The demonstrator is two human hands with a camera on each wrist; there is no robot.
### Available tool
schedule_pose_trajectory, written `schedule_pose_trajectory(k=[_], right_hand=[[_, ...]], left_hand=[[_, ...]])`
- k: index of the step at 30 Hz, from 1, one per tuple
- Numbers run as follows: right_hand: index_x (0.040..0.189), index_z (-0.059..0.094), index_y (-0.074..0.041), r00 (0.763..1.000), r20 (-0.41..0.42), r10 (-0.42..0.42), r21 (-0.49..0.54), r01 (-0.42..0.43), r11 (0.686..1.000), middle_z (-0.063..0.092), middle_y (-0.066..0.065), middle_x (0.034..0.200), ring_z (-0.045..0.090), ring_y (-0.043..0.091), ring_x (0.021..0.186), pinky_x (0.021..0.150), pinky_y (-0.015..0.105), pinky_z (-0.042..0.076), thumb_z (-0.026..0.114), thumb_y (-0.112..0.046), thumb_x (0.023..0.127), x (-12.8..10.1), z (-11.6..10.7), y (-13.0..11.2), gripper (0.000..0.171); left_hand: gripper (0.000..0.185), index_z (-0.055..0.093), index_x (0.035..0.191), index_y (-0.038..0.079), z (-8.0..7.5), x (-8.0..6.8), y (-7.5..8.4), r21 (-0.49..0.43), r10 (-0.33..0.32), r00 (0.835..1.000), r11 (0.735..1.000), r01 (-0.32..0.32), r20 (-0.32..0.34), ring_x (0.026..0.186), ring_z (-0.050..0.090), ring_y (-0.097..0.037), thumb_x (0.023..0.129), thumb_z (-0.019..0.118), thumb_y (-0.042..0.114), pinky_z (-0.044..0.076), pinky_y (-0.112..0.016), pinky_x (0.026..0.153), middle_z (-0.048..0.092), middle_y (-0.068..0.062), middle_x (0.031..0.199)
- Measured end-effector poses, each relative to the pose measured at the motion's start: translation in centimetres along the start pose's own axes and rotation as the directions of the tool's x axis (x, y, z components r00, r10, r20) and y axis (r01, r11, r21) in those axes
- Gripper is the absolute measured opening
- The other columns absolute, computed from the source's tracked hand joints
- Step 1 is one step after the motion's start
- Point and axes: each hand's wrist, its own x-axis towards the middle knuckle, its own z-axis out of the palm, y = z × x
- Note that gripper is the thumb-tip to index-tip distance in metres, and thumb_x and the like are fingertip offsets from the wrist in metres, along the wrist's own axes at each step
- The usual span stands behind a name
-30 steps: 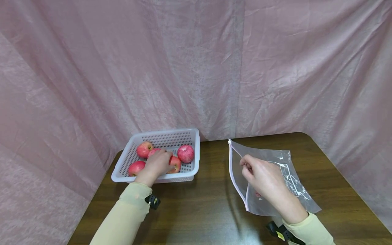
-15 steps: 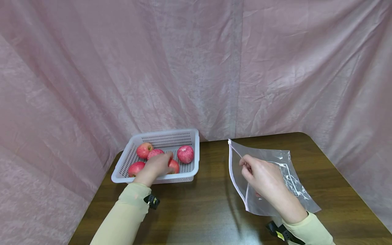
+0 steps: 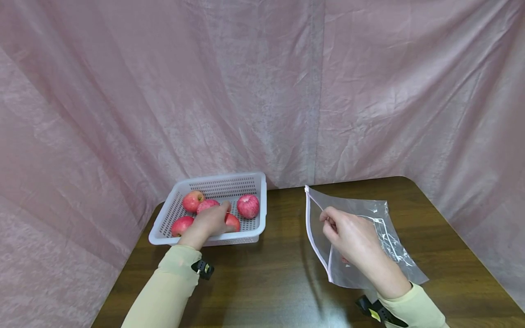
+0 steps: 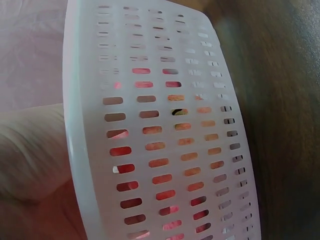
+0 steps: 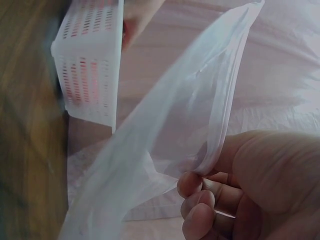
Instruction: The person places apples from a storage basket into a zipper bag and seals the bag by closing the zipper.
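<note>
A: Starting at the left, how many apples do you count?

B: Five. They all lie in the one white slotted basket at the back left of the dark wooden table. One apple sits front left, one back left, one in the middle, one at the right, and the fifth apple lies under the left hand.

A: Is that hand gripping it?

B: Its fingers curve over the top of that apple and close round it; the apple rests low in the basket. The hand hides most of it, and the wrist view shows only the basket wall with red through the slots.

A: And further right?

B: One clear zip bag with a pink-white edge, lying on the table, well apart from the basket. The right hand pinches the upper lip of its mouth between thumb and curled fingertips, lifting it so the bag gapes toward the basket.

A: Anything else around?

B: A pink cloth backdrop hangs behind and on both sides. Both forearms wear pale yellow sleeves, each with a dark strap at the wrist.
</note>
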Motion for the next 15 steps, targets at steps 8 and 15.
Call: schedule_pose_trajectory(k=[8, 15], right_hand=[[0.103, 0.075, -0.019, 1.0, -0.009, -0.005, -0.005, 0.005, 1.0, 0.06, -0.015, 0.068, 0.048, -0.004, 0.043, 0.049, 0.037, 0.043, 0.065, -0.006, 0.095, 0.2, 0.1, 0.0, 0.019], [0.104, 0.075, -0.02, 1.0, -0.008, -0.001, 0.001, 0.001, 1.0, 0.06, -0.016, 0.068, 0.046, -0.005, 0.041, 0.049, 0.038, 0.044, 0.064, -0.006, 0.095, 0.1, 0.3, 0.1, 0.019]], left_hand=[[0.074, 0.056, 0.152, 0.005, -0.1, 0.2, -0.3, -0.047, -0.03, 0.995, 0.999, 0.025, -0.1, 0.118, 0.069, -0.041, 0.09, 0.09, 0.029, 0.055, -0.062, 0.105, 0.07, -0.02, 0.134], [0.089, 0.05, 0.162, 0.007, -0.9, -0.2, 0.7, -0.151, -0.102, 0.97, 0.986, 0.069, -0.22, 0.133, 0.062, -0.048, 0.088, 0.094, 0.033, 0.051, -0.071, 0.107, 0.059, -0.027, 0.151]])
